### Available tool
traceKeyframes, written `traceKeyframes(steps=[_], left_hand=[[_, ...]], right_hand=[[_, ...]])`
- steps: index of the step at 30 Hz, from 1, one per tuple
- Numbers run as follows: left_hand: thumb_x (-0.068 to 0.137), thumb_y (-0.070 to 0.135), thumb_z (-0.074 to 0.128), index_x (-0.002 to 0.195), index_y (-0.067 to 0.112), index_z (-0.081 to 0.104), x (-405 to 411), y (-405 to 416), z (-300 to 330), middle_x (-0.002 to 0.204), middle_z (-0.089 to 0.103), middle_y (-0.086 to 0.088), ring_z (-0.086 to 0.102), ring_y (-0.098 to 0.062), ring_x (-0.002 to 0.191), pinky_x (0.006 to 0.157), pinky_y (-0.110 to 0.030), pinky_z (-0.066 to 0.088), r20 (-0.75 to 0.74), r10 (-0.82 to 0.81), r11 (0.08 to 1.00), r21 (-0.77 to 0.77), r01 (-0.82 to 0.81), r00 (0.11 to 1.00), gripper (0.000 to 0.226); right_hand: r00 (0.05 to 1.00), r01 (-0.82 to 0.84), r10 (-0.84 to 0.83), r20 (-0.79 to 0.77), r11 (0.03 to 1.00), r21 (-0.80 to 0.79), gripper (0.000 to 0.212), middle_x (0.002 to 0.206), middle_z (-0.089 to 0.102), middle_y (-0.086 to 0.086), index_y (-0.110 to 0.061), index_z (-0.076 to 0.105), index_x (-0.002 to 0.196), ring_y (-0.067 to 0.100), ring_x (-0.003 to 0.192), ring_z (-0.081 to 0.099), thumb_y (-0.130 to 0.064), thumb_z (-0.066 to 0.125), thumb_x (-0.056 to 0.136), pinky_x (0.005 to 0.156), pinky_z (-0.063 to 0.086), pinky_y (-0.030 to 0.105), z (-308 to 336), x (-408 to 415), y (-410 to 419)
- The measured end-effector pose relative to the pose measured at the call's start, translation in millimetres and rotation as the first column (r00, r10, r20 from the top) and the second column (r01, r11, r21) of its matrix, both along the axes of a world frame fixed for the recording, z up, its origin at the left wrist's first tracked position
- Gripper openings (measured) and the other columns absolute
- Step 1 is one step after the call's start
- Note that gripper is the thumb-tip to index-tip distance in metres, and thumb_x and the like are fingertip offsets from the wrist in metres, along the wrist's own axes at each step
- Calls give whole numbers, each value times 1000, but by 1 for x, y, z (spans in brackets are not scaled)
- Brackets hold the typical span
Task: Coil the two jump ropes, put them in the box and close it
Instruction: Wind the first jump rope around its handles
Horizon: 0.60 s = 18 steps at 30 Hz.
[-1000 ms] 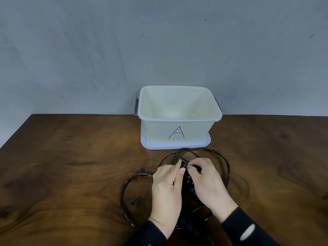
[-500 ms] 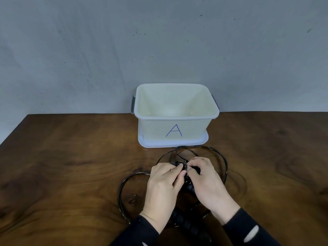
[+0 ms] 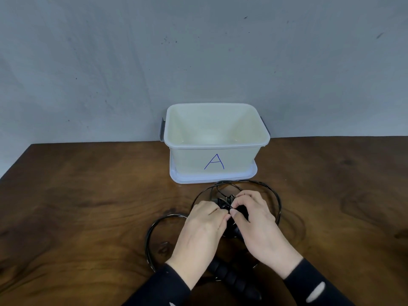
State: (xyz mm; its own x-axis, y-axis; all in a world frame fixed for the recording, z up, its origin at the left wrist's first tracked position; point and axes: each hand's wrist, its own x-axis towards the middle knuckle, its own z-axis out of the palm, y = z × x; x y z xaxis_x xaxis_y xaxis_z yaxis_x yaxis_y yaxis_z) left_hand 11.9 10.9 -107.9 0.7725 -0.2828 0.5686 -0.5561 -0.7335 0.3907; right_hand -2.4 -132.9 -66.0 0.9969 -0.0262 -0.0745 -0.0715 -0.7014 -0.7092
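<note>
Black jump rope [image 3: 278,202], coiled on table [image 3: 88,195]: left hand [image 3: 198,230] and right hand [image 3: 258,226] pinching its handle ends; open box [image 3: 217,155] behind.

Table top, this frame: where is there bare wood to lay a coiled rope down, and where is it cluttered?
The table is bare left of the box and the rope loops, out to its left edge. Right of the box and loops is bare too. It is crowded in front of the box, where the left hand and right hand work the jump rope.

A blue handwritten letter "A" stands on the front wall of the white box [image 3: 192,160].
</note>
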Motion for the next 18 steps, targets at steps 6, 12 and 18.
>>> traceKeyframes(steps=[6, 12, 18], left_hand=[[98, 24, 48, 83, 10, 73, -1, 0, -10, 81, 64, -1, 57, -15, 81, 72, -32, 49, -57, -26, 999, 20, 27, 998, 33], [103, 30, 41, 86, 9, 74, -1, -3, -13, 84, 65, -2, 52, -10, 86, 79, -21, 44, -61, -45, 999, -27, 43, 997, 42], [105, 33, 33, 106, 4, 74, -5, -5, -19, 98, 68, -6, 51, -11, 96, 85, -22, 41, -90, -51, 998, -46, 47, 995, 50]], right_hand=[[996, -70, 73, 51, 996, -59, 15, 120, 47, -21, -39, 58, 96, 4, 123, 42, -24, 61, 98, 115, 30, 48, 0, 0, -8], [992, -102, 104, 75, 994, -32, 25, 119, 45, -32, -46, 66, 92, 3, 122, 43, -23, 60, 99, 113, 32, 50, -2, 4, -18], [997, -21, 19, 76, 999, 25, 35, 115, 50, -28, -57, 59, 86, 4, 121, 47, -23, 66, 95, 109, 39, 50, -6, 9, -19]])
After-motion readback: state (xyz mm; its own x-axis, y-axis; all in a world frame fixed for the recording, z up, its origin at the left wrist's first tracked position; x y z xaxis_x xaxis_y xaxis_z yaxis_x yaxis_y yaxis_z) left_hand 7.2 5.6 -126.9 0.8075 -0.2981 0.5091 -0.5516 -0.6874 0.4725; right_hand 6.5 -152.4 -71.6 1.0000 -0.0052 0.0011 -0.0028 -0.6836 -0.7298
